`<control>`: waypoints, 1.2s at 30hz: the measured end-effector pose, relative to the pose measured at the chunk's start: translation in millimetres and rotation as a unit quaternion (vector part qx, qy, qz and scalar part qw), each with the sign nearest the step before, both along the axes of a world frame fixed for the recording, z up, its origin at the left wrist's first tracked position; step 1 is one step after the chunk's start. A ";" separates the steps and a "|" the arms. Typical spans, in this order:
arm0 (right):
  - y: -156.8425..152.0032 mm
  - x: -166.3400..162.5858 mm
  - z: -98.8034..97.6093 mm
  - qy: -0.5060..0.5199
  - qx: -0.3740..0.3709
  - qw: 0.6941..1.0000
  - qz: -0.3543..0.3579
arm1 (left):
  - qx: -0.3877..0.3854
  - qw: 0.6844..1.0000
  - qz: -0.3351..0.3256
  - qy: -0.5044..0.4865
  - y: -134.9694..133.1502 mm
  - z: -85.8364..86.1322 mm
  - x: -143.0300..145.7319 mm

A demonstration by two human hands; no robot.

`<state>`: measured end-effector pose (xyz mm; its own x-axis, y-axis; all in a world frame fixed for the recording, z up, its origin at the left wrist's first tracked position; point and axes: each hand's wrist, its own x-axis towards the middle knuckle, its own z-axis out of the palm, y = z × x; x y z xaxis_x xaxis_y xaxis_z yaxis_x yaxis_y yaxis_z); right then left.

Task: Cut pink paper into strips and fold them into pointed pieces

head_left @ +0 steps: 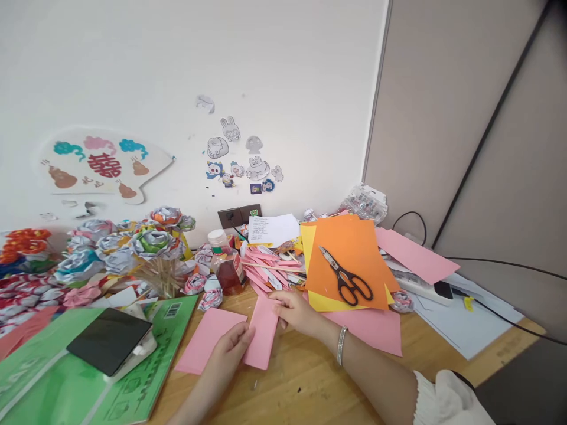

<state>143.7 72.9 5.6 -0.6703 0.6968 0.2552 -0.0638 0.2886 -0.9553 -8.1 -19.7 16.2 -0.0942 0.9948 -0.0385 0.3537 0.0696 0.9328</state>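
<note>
Above the wooden table, a narrow piece of pink paper [263, 339], seemingly folded, is held between my two hands. My left hand [230, 348] pinches its left edge, and my right hand [292, 313] grips the right edge near the top, fingers closed. Under and beside my left hand lies a wider sheet of pink paper [210, 336]. Just behind my right hand is a heap of cut pink strips [270, 265]. Black-handled scissors [348, 280] rest to the right on orange paper [354, 242], with yellow and pink sheets beneath.
A green pad [172, 330] carries a black tablet-like device [110, 339] at left. Paper flowers [155, 245] crowd the back left. A jar of dark liquid [227, 271] stands behind the hands. White sheets [465, 327] and black cables [496, 319] lie at right.
</note>
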 end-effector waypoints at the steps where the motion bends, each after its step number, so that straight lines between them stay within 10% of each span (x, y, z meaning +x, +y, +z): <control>1: 0.7 0.5 0.2 0.002 -0.005 1.000 -0.003 | 0.008 1.000 0.010 0.011 0.3 -0.8 -0.9; 26: 12.3 1.1 -6.5 0.083 -0.064 0.993 -0.046 | 0.018 0.986 0.050 -0.158 4.1 3.2 -6.2; 30: 3.2 11.6 11.1 -0.035 0.143 0.982 -0.122 | 0.087 0.991 0.046 0.094 -0.2 8.8 -12.9; 36: -21.6 4.1 29.0 -0.177 0.502 0.838 -0.118 | 0.146 0.945 0.001 0.293 -13.1 11.9 -1.1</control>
<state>147.8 51.3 34.6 -0.7014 0.3731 0.6073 0.3445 0.9234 -0.1695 -9.2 -32.8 28.1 -0.0155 0.9548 0.2969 0.8160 -0.1595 0.5556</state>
